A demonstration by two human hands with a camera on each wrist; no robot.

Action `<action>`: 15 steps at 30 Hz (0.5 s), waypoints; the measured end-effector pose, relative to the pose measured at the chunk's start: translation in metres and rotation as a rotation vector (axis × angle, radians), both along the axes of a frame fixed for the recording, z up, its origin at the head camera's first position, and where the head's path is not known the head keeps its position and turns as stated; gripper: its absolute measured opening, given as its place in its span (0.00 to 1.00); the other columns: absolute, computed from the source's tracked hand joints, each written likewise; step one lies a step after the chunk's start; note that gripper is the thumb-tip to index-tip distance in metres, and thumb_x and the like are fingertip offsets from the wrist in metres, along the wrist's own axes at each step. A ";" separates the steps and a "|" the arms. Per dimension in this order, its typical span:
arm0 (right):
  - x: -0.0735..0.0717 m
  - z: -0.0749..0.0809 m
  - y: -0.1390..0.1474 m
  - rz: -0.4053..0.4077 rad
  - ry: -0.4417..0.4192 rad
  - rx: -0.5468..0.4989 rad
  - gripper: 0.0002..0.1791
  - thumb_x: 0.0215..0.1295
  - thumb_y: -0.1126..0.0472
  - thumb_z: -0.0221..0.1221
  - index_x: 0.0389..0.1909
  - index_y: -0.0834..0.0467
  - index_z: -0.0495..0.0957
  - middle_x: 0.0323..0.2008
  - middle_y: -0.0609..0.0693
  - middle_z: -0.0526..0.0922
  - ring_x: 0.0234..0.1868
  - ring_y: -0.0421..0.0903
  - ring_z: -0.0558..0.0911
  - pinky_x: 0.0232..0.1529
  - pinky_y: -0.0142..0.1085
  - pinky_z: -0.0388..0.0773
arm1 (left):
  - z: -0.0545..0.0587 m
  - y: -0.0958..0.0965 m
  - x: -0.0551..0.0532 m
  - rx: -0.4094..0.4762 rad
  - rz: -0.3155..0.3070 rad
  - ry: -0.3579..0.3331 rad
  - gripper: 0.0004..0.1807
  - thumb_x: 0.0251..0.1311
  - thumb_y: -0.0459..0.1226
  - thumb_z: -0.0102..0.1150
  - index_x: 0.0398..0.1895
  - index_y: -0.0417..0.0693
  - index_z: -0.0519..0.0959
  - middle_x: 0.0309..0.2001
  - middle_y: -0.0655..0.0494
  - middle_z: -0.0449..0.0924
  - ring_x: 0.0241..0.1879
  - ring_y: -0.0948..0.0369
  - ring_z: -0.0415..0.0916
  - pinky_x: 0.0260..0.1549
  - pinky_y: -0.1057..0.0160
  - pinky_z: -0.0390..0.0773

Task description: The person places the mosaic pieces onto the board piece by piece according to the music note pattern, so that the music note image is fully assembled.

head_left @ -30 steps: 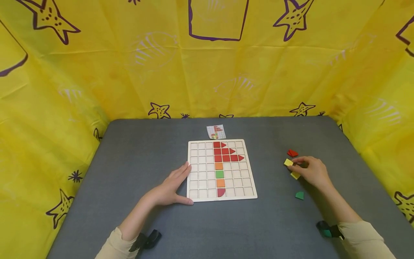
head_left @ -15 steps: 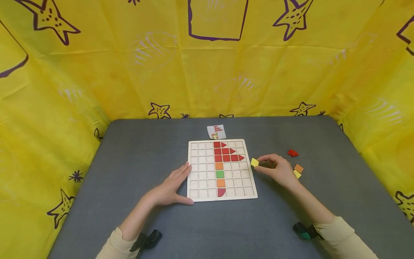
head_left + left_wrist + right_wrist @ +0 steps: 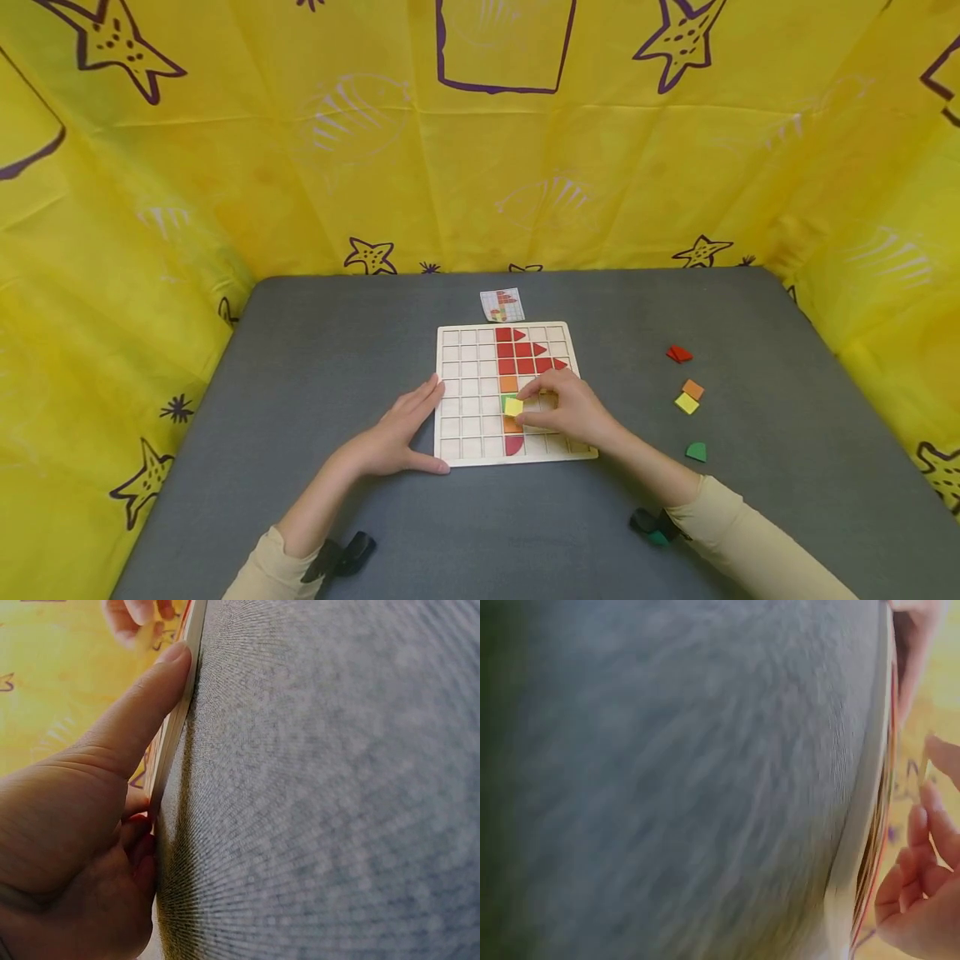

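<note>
A pale wooden grid board (image 3: 469, 405) lies on the grey table. Red squares and triangles fill part of its upper rows, and below them runs a column with orange, green and a rounded red piece (image 3: 513, 446). My right hand (image 3: 573, 410) pinches a yellow square tile (image 3: 513, 407) between thumb and finger, held over the green and lower orange pieces and partly covering them. Along the board's left edge rests my left hand (image 3: 393, 433), fingers fairly straight, thumb at the lower left corner. In the left wrist view the left thumb (image 3: 142, 709) lies against the board's edge.
Right of the board lie red pieces (image 3: 678, 354), an orange square (image 3: 693, 389), another yellow square (image 3: 686, 403) and a green rounded piece (image 3: 696, 452). A small printed pattern card (image 3: 502, 306) lies just behind the board. Yellow cloth (image 3: 480, 167) hangs behind the table.
My right hand has picked up a yellow square from the loose pieces and carried it left to above the board's middle column. The left hand has stayed at the board's edge.
</note>
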State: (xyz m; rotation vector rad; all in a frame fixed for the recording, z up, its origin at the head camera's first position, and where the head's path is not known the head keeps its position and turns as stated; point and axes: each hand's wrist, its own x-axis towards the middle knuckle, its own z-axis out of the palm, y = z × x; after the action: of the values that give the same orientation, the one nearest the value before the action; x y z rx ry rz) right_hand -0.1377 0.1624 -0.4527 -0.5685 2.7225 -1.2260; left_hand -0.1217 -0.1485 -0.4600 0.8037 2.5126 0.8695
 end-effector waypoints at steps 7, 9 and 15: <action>-0.001 -0.002 -0.025 0.159 0.143 0.126 0.13 0.46 0.52 0.76 0.32 0.50 0.85 0.31 0.38 0.82 0.38 0.41 0.74 0.48 0.41 0.66 | 0.001 0.001 0.001 -0.003 0.010 -0.019 0.62 0.47 0.55 0.74 0.77 0.39 0.46 0.78 0.44 0.38 0.73 0.41 0.42 0.65 0.38 0.51; 0.000 -0.001 -0.029 0.174 0.171 0.168 0.13 0.46 0.53 0.75 0.32 0.50 0.85 0.30 0.38 0.81 0.38 0.41 0.74 0.48 0.40 0.67 | 0.001 0.001 0.001 -0.005 0.014 -0.027 0.62 0.47 0.55 0.74 0.77 0.40 0.46 0.78 0.44 0.38 0.73 0.42 0.42 0.65 0.38 0.51; 0.002 0.002 -0.034 0.173 0.154 0.210 0.13 0.47 0.55 0.74 0.34 0.51 0.85 0.32 0.40 0.81 0.40 0.43 0.73 0.45 0.40 0.69 | 0.001 0.001 0.001 -0.011 0.019 -0.025 0.62 0.47 0.55 0.74 0.77 0.40 0.46 0.78 0.45 0.38 0.74 0.42 0.42 0.64 0.38 0.52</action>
State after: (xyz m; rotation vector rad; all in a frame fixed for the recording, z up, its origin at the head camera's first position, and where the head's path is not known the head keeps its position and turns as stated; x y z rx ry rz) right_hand -0.1360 0.1282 -0.4503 -0.8817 2.8057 -0.8778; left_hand -0.1209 -0.1475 -0.4588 0.7612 2.5050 0.8656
